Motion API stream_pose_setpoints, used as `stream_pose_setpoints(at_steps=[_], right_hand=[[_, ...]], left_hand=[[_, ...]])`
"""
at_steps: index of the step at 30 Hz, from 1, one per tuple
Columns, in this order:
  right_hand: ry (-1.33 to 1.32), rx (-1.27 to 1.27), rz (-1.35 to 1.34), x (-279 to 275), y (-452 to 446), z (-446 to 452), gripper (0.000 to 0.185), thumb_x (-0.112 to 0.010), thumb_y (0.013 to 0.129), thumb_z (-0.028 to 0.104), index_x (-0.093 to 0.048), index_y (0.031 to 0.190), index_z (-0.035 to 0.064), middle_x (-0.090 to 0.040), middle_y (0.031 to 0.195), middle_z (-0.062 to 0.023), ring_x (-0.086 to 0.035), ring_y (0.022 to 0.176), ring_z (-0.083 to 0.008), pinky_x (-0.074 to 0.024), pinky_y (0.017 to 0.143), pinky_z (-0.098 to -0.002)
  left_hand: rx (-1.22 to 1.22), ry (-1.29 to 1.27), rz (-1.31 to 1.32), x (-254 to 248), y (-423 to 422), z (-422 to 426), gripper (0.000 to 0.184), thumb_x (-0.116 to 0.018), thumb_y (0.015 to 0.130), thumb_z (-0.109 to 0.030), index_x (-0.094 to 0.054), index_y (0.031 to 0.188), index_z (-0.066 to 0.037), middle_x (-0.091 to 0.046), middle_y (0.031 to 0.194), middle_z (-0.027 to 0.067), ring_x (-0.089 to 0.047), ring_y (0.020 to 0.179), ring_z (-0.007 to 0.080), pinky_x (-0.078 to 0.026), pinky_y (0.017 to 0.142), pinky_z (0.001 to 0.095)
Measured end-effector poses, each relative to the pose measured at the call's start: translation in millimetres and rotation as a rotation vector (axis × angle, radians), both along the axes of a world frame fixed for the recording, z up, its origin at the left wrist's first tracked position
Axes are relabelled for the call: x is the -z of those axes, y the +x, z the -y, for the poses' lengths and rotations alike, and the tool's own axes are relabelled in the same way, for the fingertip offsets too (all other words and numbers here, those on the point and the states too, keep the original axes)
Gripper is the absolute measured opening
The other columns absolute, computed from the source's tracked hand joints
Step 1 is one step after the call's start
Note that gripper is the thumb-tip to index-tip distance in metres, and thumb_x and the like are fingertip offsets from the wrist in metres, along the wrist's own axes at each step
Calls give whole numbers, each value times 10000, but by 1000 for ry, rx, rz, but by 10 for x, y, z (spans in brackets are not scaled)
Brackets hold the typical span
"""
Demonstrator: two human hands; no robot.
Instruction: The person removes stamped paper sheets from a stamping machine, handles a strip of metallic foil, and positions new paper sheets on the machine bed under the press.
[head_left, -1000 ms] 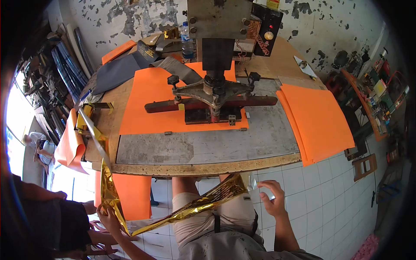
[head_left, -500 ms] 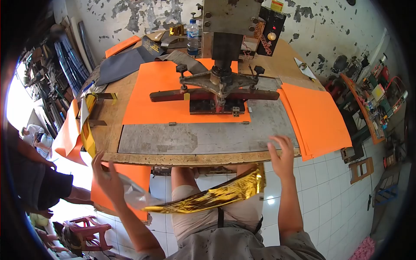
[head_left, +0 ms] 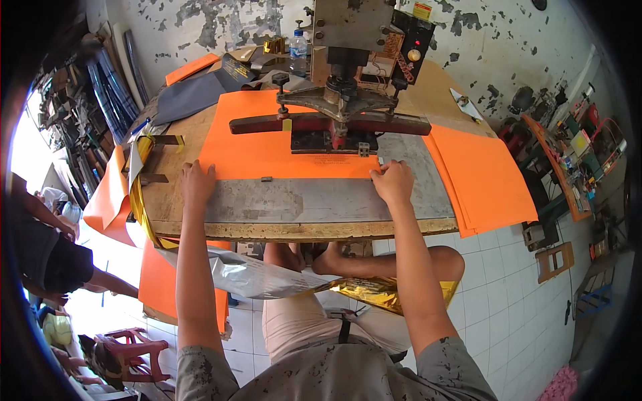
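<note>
A large orange sheet (head_left: 251,147) lies on the grey metal bed (head_left: 301,200), under the head of a press (head_left: 334,142). Small dark printed lines show on the sheet near its front right edge. My left hand (head_left: 198,184) is closed at the sheet's front left corner. At the front right corner, my right hand (head_left: 394,182) pinches the edge between thumb and fingers. Across my lap hangs a long strip of foil, silvery grey (head_left: 254,273) on the left and shiny gold (head_left: 368,291) on the right; neither hand touches it.
More orange sheets (head_left: 481,177) are stacked at the table's right side. Gold foil (head_left: 138,194) drapes over brackets at the left. A water bottle (head_left: 298,53) and dark grey material (head_left: 190,97) stand behind. Another person (head_left: 50,247) and a red stool (head_left: 134,354) are at the left.
Both hands have moved from beside the foil up to the sheet's front corners. The press head has risen, uncovering printed lines. The foil strip now shows more silvery grey, and my right leg has bent outward.
</note>
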State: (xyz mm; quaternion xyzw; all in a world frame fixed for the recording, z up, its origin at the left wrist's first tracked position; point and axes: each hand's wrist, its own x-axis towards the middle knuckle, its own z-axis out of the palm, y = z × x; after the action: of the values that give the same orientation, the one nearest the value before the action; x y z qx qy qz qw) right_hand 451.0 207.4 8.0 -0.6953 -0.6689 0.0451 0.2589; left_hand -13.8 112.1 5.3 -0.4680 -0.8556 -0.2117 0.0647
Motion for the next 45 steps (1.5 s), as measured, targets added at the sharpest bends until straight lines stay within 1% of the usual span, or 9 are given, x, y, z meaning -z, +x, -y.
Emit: stream_pose_setpoints(at_steps=[7,13,16,19,22,25,30,37,45], right_hand=[[-330,47,-253,-67,55,-163,239,-768,829,326,-765,950,120,-722,1110,-107,-634,1128,-321,-464,989,-480],[-5,-14,36,181,9,-221,230,-723,875,310,-753,993,115,-765,977,-87,-703,944,-346,-507,888,-473],[70,-159,-396,225,57,-328,201,-721,888,215,-705,1027,71,-740,915,-93,-698,805,-291,-527,755,-406],[18,-245,-872,88,49,-336,187,-726,898,132,-655,1041,34,-686,829,-69,-643,700,-186,-495,659,-320],[15,-214,-948,-84,137,-90,163,-726,908,90,-642,1027,17,-644,797,-41,-580,646,-109,-457,617,-283],[-69,-317,-865,-232,332,502,120,-694,959,106,-633,1013,18,-623,778,-15,-562,640,-88,-440,603,-271],[-162,-399,-1005,32,655,1497,114,-666,985,57,-623,1076,3,-620,865,0,-586,732,-63,-476,644,-241],[-289,-342,-1097,366,772,2062,164,-645,991,-1,-596,1146,-18,-625,1019,-26,-608,951,-78,-499,831,-232],[-247,-348,-1226,480,774,2079,166,-646,974,-25,-597,1130,1,-605,1010,-17,-544,898,-58,-430,781,-214]], left_hand=[[65,109,195,68,-349,-175,582,-762,840,-351,-676,1229,74,-720,1118,257,-693,1073,372,-537,926,453],[164,272,255,122,-439,-228,521,-780,806,-256,-694,1222,45,-736,1065,235,-735,946,319,-557,821,418],[261,468,170,57,-431,-306,454,-770,827,-168,-695,1222,43,-738,1083,187,-726,879,307,-571,769,399],[212,539,613,-179,-368,-312,459,-771,859,-148,-674,1270,31,-724,1140,156,-712,893,217,-569,719,347],[200,686,649,-287,-289,-168,470,-778,878,-157,-661,1296,24,-715,1165,135,-684,925,148,-555,700,288],[163,619,391,-397,-36,440,487,-789,877,-163,-642,1299,33,-702,1192,124,-692,914,182,-568,738,304],[130,700,510,6,282,1637,531,-743,920,-93,-539,1392,39,-576,1318,160,-589,1239,252,-508,1055,377],[19,960,1013,497,797,2220,575,-589,1039,-124,-337,1545,-19,-525,1440,175,-588,1273,254,-547,1006,360],[97,959,1568,563,1737,2133,604,-494,1084,-234,-207,1588,-65,-497,1487,165,-576,1302,274,-571,982,417]])
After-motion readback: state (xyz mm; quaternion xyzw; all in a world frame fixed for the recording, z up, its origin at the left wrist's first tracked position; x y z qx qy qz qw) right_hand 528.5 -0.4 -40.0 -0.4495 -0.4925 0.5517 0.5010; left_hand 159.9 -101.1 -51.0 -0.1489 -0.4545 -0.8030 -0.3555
